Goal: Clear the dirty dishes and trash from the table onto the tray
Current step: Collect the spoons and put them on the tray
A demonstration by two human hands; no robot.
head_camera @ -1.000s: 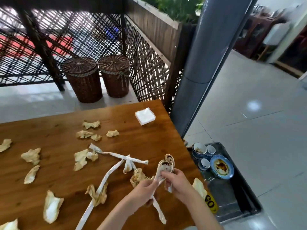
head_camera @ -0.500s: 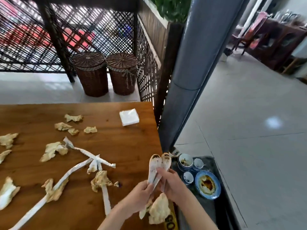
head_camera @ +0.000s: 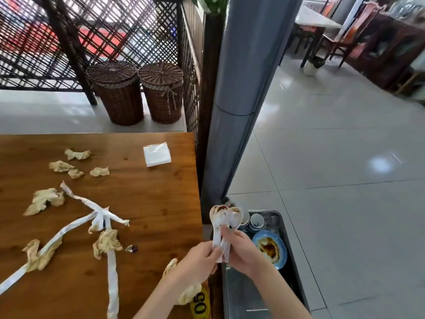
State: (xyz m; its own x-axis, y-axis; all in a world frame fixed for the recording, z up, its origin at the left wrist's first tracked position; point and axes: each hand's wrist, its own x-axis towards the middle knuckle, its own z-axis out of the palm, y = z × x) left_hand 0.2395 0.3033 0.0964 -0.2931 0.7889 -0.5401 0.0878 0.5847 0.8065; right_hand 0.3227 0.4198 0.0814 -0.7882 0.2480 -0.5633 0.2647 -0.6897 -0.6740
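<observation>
A bunch of white soup spoons (head_camera: 224, 221) with brown stains stands upright between both hands, over the gap between the wooden table (head_camera: 161, 199) and the grey metal tray (head_camera: 241, 293). My left hand (head_camera: 197, 263) and my right hand (head_camera: 241, 252) both grip the spoon handles. On the tray lie a blue plate (head_camera: 270, 249) with brown sauce and small cups (head_camera: 256, 221). Crumpled stained tissues (head_camera: 44, 200) and long white paper strips (head_camera: 112, 268) are scattered on the table.
A white napkin pack (head_camera: 157, 154) lies near the table's far right corner. A yellow number tag (head_camera: 200, 306) sits at the table's near edge. A grey pillar (head_camera: 234, 100) rises beside the table, two wicker baskets (head_camera: 138, 90) stand behind it, and tiled floor (head_camera: 345, 180) spreads right.
Both hands have carried the spoons to the right, from over the table to past its edge above the tray. The view has swung right with them.
</observation>
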